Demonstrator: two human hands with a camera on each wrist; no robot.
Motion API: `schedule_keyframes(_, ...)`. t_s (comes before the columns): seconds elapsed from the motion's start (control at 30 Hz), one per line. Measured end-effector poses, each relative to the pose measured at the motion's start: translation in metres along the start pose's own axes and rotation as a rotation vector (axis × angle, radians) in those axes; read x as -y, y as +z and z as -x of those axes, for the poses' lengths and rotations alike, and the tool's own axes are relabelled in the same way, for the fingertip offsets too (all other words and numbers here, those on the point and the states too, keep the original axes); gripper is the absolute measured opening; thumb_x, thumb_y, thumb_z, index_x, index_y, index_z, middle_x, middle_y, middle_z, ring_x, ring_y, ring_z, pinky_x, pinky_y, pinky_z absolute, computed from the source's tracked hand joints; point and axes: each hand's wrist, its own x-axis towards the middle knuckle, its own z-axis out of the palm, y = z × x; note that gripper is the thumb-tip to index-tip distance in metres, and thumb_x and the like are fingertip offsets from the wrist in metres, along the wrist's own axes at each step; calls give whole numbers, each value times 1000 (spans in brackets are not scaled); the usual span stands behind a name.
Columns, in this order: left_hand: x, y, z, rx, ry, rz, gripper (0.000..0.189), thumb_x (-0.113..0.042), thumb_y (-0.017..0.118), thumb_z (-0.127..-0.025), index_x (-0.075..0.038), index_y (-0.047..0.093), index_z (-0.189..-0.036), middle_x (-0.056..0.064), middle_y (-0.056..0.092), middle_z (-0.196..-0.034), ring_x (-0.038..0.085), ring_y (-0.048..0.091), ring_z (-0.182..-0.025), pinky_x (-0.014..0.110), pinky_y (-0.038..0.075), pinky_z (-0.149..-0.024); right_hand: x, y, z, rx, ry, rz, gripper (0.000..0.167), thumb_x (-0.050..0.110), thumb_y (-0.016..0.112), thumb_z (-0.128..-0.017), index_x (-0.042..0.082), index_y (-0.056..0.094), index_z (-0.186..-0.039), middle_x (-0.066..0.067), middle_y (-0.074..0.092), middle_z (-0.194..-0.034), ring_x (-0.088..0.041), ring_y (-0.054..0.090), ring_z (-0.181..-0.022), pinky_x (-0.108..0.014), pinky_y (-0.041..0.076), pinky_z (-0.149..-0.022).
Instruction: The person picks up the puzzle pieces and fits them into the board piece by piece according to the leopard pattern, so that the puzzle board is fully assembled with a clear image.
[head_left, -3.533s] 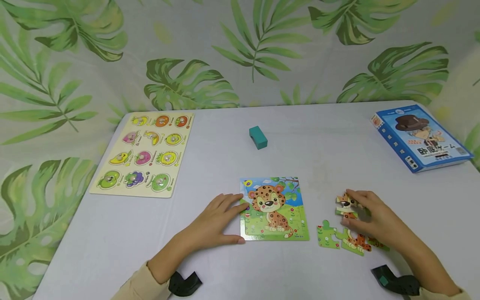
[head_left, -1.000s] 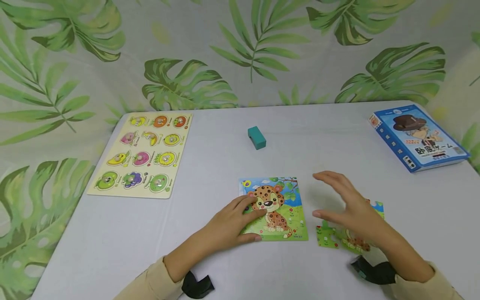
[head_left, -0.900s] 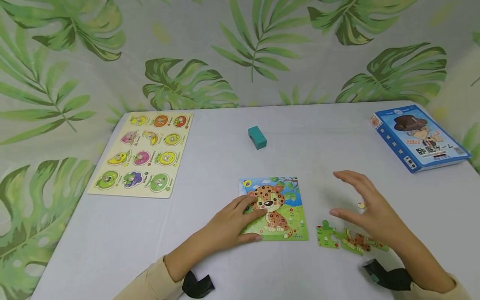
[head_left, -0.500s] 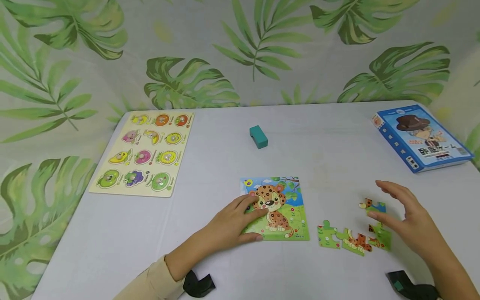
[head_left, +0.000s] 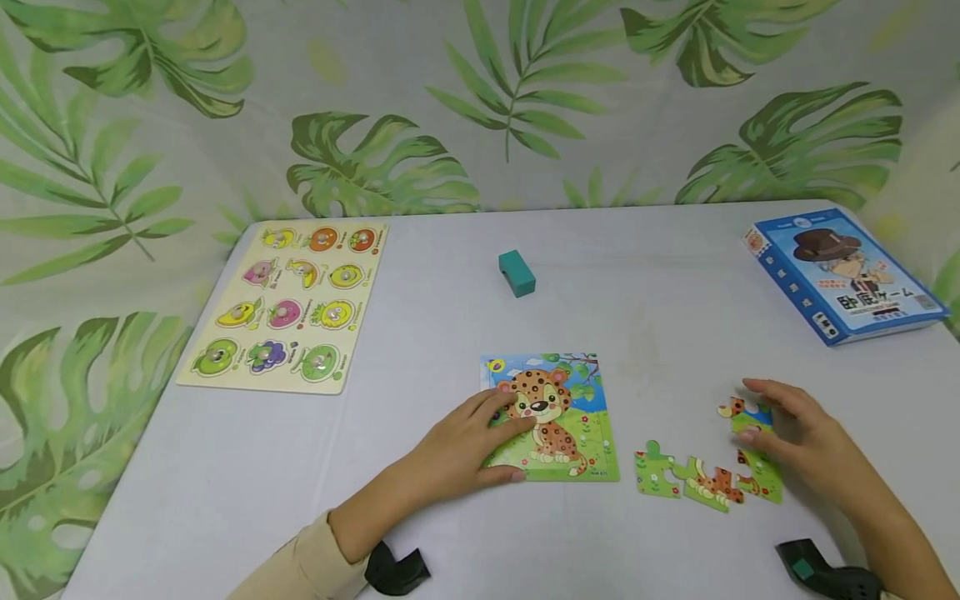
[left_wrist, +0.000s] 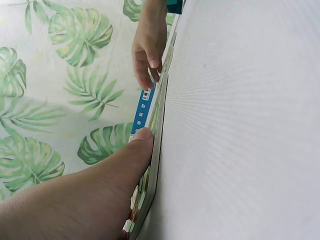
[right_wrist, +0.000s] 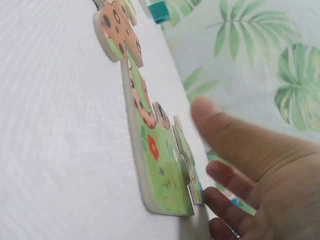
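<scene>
In the head view my left hand [head_left: 468, 442] rests across the left part of a square leopard puzzle board [head_left: 577, 442], its fingers loosely spread over the picture. My right hand [head_left: 813, 433] hovers at the right, thumb and fingers apart beside a loose puzzle piece [head_left: 742, 415] with blue sky and a spotted patch. In the right wrist view the thumb [right_wrist: 225, 130] stands clear of the pieces. More pieces lie nearer me: a green one [head_left: 656, 471], one with spotted legs [head_left: 712, 487], and a green corner piece [head_left: 767, 477].
A cream fruit peg puzzle [head_left: 277, 325] lies at the far left. Behind the leopard board sits a teal block [head_left: 517, 273]. The blue game box [head_left: 847, 275] is at the back right. Leafy cloth [head_left: 517, 100] hangs behind the table.
My right hand has moved from near the board to the right and come down by the sky piece. The left hand has slid further onto the board. A face piece has left the loose group.
</scene>
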Motion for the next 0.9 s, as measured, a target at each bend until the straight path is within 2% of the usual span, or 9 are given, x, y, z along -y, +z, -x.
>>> schedule_keyframes(0.03, 0, 0, 0, 0, 0, 0, 61, -55, 52, -83, -24, 43, -134, 8, 28, -140, 25, 24, -128, 36, 27, -102, -1, 0, 0, 15, 7, 1, 61, 19, 66, -83, 6, 37, -135, -12, 32, -137, -5, 18, -129, -31, 6, -107)
schedule_keyframes(0.1, 0, 1, 0, -3, 2, -2, 61, -55, 51, -83, -24, 43, -135, 8, 28, -140, 25, 24, -128, 36, 26, -102, -1, -1, -1, 43, 8, 5, 60, 18, 65, -83, 1, 38, -133, -25, 30, -134, -28, 14, -132, -52, 3, -104)
schedule_keyframes(0.17, 0, 1, 0, -5, 4, -7, 61, -55, 51, -83, -24, 43, -135, 8, 28, -140, 26, 24, -129, 36, 26, -102, -1, -1, -2, 56, 0, 21, 57, 17, 66, -83, -3, 41, -130, -29, 31, -130, -46, 15, -127, -61, 5, -99)
schedule_keyframes(0.23, 0, 1, 0, -5, 4, -7, 61, -55, 51, -83, -23, 43, -135, 8, 28, -140, 26, 23, -129, 36, 26, -102, 0, -2, -3, 60, -7, 43, 55, 16, 66, -82, -5, 43, -127, -30, 32, -127, -54, 18, -120, -65, 7, -95)
schedule_keyframes(0.53, 0, 1, 0, -9, 6, -25, 61, -55, 51, -83, -23, 43, -134, 8, 28, -140, 26, 24, -129, 35, 24, -103, 5, 0, -6, 49, -14, 123, 44, 18, 65, -83, -4, 48, -118, -30, 39, -120, -54, 29, -111, -67, 17, -90)
schedule_keyframes(0.7, 0, 2, 0, -18, 14, -35, 60, -55, 51, -84, -23, 43, -134, 9, 28, -140, 26, 23, -129, 35, 23, -104, 14, 0, -6, -24, 1, 147, 46, 19, 63, -85, -3, 45, -121, -28, 42, -119, -49, 34, -107, -65, 28, -82)
schedule_keyframes(0.8, 0, 3, 0, -22, 18, -44, 60, -55, 50, -84, -22, 43, -134, 9, 29, -140, 27, 23, -129, 36, 22, -104, 28, 0, -7, -64, -23, 149, 48, 19, 65, -84, 1, 46, -124, -24, 44, -120, -44, 36, -106, -63, 32, -78)
schedule_keyframes(0.83, 0, 3, 0, -23, 20, -49, 60, -55, 50, -84, -22, 43, -134, 9, 29, -140, 27, 23, -129, 36, 21, -104, 34, 0, -7, -76, -38, 144, 49, 18, 66, -83, 3, 46, -125, -22, 44, -121, -43, 35, -107, -63, 32, -79)
schedule_keyframes(0.9, 0, 3, 0, -30, 26, -56, 60, -55, 50, -84, -22, 44, -134, 10, 29, -140, 27, 24, -129, 36, 21, -104, 48, 4, -9, -109, -108, 151, 50, 14, 69, -79, 6, 49, -124, -17, 46, -121, -36, 37, -110, -49, 34, -92)
